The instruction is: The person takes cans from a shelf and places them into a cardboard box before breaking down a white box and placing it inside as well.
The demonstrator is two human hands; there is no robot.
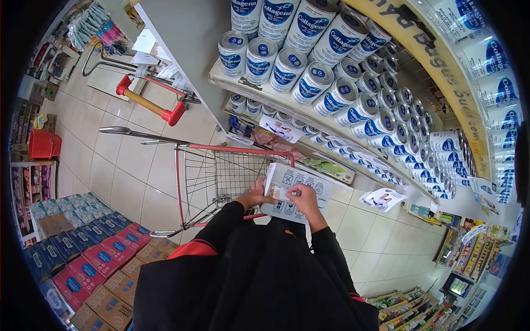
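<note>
In front of my chest is a white, flat printed piece [283, 212] with rows of small dark icons, its left edge looking thick like a pad or box. My left hand [253, 195] is closed on that left edge, thumb toward the printed face. Over the middle of the print, my right hand [307, 199] is curled with its fingers pressed together; I cannot tell what is in them. A brownish patch [274, 191] shows on the printed face between both hands. Just beyond stands a wire shopping cart [229, 172] with a red-trimmed rim.
Shelves [221, 71] ahead and right carry many white-and-blue cans [287, 69]. Printed cards [382, 198] stick out from the shelf edge. A yellow-handled cart [149, 102] stands at upper left. Stacked cartons [105, 256] line the lower left. A red basket [44, 144] is farther left.
</note>
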